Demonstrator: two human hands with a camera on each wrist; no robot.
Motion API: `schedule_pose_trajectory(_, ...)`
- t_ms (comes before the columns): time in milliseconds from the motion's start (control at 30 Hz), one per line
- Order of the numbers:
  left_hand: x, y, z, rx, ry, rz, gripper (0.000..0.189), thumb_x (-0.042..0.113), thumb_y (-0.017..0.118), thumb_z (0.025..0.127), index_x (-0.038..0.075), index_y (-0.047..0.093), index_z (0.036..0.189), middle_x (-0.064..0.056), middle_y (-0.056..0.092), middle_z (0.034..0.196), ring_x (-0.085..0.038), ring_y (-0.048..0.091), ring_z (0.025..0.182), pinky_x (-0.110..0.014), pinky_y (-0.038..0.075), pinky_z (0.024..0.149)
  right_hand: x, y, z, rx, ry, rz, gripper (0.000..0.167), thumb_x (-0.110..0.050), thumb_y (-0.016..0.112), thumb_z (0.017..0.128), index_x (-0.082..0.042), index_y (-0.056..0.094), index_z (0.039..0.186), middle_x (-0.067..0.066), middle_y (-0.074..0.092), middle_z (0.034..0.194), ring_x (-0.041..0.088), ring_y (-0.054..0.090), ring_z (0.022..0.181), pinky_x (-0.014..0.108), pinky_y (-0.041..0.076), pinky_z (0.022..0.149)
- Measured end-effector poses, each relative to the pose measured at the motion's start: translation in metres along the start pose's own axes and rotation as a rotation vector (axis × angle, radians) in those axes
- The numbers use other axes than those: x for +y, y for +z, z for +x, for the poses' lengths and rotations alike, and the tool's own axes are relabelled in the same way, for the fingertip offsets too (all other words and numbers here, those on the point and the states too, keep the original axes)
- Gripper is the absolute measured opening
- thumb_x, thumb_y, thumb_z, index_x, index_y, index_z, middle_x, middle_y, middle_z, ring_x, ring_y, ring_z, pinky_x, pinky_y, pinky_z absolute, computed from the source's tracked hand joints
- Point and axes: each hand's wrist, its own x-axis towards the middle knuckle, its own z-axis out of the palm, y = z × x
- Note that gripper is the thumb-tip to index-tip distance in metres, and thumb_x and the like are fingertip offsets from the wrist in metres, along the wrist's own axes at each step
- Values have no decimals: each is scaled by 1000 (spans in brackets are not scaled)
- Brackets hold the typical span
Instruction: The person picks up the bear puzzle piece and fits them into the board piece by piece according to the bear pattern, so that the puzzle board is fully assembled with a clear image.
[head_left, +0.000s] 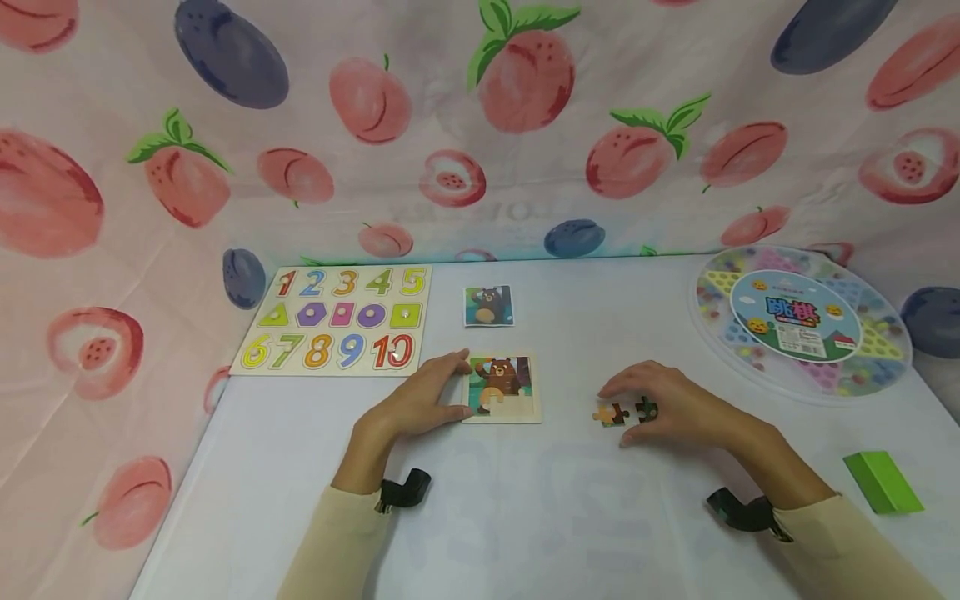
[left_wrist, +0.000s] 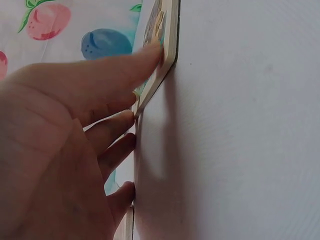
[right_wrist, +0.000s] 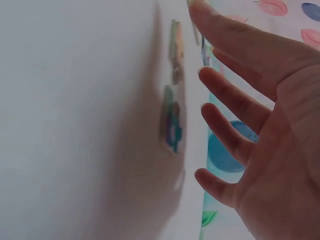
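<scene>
A small wooden jigsaw tray (head_left: pixel 536 408) with a bear picture lies in front of my left hand (head_left: pixel 420 398). The picture has a bare gap along its lower right. The left thumb (left_wrist: pixel 145 59) touches the tray near its lower left corner, and the index finger reaches to the upper left corner. To the right, my right hand (head_left: pixel 663 404) hovers over loose jigsaw pieces, its fingers spread. An orange and brown piece (head_left: pixel 604 414) lies left of a darker green piece (head_left: pixel 645 409), between thumb and fingers. In the right wrist view the fingertips are apart from the darker piece (right_wrist: pixel 171 122).
Behind the tray lies a bear picture card (head_left: pixel 488 307). A number and shape board (head_left: pixel 330 317) is at the back left. A round Chinese checkers set (head_left: pixel 801 321) lies at the back right, and a green block (head_left: pixel 883 482) near the right edge. Fruit-print cloth (head_left: pixel 525 167) hangs behind.
</scene>
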Motion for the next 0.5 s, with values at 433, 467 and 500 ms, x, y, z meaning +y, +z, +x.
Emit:
schedule_pose_trajectory(433, -3, 1, 2, -10, -12, -16, 100, 28, 92, 74, 14, 37, 157, -1, 37, 166, -25, 26, 159, -47, 23, 132, 8, 14, 2, 86, -40, -35, 41, -27, 91, 74, -28, 75, 112, -14, 72, 112, 13, 59, 107, 41, 50, 93)
schedule_pose_trajectory(467, -4, 1, 2, -9, -13, -15, 100, 28, 92, 74, 14, 38, 156, -1, 37, 166, -25, 26, 159, -48, 23, 132, 8, 14, 2, 89, -43, -32, 40, -27, 91, 74, -28, 75, 111, -14, 72, 111, 12, 59, 106, 40, 50, 93)
schedule_pose_trajectory(500, -4, 1, 2, -11, -18, -14, 99, 28, 92, 74, 14, 39, 156, 0, 36, 167, -24, 25, 159, -47, 23, 132, 8, 15, 3, 91, -44, -30, 38, -26, 90, 75, -28, 76, 111, -14, 72, 110, 12, 59, 106, 40, 49, 93)
